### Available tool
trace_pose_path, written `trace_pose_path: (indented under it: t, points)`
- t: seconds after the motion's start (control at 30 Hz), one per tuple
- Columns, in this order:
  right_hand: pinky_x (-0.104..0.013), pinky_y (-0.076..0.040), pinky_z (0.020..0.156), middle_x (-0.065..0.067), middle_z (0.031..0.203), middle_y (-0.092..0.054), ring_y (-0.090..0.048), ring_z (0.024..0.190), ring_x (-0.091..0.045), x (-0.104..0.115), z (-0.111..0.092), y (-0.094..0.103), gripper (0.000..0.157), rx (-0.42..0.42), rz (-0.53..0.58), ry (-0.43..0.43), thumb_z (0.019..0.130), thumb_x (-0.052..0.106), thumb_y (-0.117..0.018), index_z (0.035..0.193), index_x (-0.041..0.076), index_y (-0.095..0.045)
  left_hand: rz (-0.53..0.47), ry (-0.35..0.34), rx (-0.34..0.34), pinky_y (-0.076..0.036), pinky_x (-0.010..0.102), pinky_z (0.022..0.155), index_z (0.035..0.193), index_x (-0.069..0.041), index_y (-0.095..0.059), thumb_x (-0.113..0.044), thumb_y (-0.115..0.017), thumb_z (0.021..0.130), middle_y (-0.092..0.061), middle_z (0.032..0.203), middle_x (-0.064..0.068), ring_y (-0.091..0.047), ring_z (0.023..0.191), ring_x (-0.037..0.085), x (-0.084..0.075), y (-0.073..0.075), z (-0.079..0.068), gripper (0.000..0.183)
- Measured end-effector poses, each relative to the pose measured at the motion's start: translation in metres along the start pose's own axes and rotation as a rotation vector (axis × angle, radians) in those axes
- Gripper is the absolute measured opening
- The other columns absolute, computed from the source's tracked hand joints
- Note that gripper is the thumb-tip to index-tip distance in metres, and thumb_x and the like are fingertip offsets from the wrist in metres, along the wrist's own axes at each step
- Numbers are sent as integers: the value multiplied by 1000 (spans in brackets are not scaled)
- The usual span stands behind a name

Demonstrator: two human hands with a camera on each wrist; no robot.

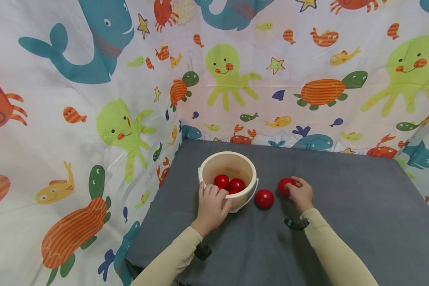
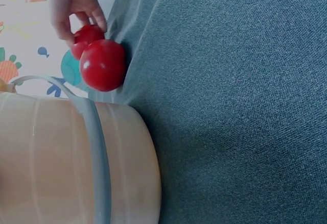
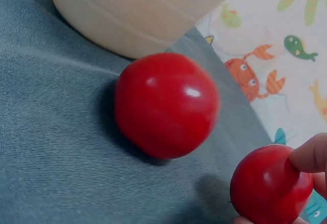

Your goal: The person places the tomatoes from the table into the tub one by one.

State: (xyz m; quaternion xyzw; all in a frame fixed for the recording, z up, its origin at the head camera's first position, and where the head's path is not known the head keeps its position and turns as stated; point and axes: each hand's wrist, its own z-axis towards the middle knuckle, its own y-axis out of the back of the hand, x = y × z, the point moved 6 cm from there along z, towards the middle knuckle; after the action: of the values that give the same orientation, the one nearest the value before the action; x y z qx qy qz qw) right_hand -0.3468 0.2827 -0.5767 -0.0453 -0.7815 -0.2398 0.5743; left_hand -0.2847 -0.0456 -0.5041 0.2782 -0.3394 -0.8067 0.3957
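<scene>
A cream bucket (image 1: pixel 227 159) with a pale handle stands upright on the dark cloth, several glossy red tomatoes (image 1: pixel 221 181) inside it. My left hand (image 1: pixel 211 204) grips its near rim, fingers over the edge and thumb on the outside. To the right, my right hand (image 1: pixel 301 194) pinches a red tomato (image 3: pixel 268 185) between thumb and fingers; a shadow lies apart from it on the cloth. Another tomato (image 3: pixel 166 105) rests on the cloth between the bucket and the right hand. In the left wrist view, the bucket's side (image 2: pixel 61 152) fills the lower left and the left hand is hidden.
A dark grey cloth (image 1: pixel 361 206) covers the table. Behind it and to the left hang white curtains (image 1: pixel 250 119) printed with sea animals. A dark band (image 1: pixel 296 224) sits at the right wrist, and a small black device (image 1: pixel 202 252) at the left.
</scene>
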Motion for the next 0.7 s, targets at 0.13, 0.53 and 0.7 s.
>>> trace_pose_path:
  t: [0.13, 0.53, 0.7]
  points:
    - [-14, -52, 63, -21, 146, -54, -56, 119, -33, 17, -4, 7, 53, 22, 7, 36, 95, 22, -63, 145, 11, -54, -2, -9, -20, -34, 68, 114, 95, -19, -66, -37, -63, 93, -64, 93, 5, -57, 104, 24, 0, 0, 1, 19]
    - [-10, -53, 70, -19, 150, -51, -52, 129, -35, 85, -25, 11, 56, 102, 15, 149, 97, 23, -66, 149, 13, -49, 6, -25, -55, -36, 69, 111, 94, -18, -64, -37, -64, 91, -63, 92, 5, -57, 104, 25, 0, 0, 1, 19]
    - [-14, -56, 77, -18, 151, -50, -52, 130, -36, 112, -38, 1, 57, 158, 26, 194, 97, 23, -68, 150, 13, -49, -9, -17, -46, -35, 69, 112, 94, -18, -64, -36, -64, 92, -63, 92, 6, -58, 104, 26, -2, 0, 0, 18]
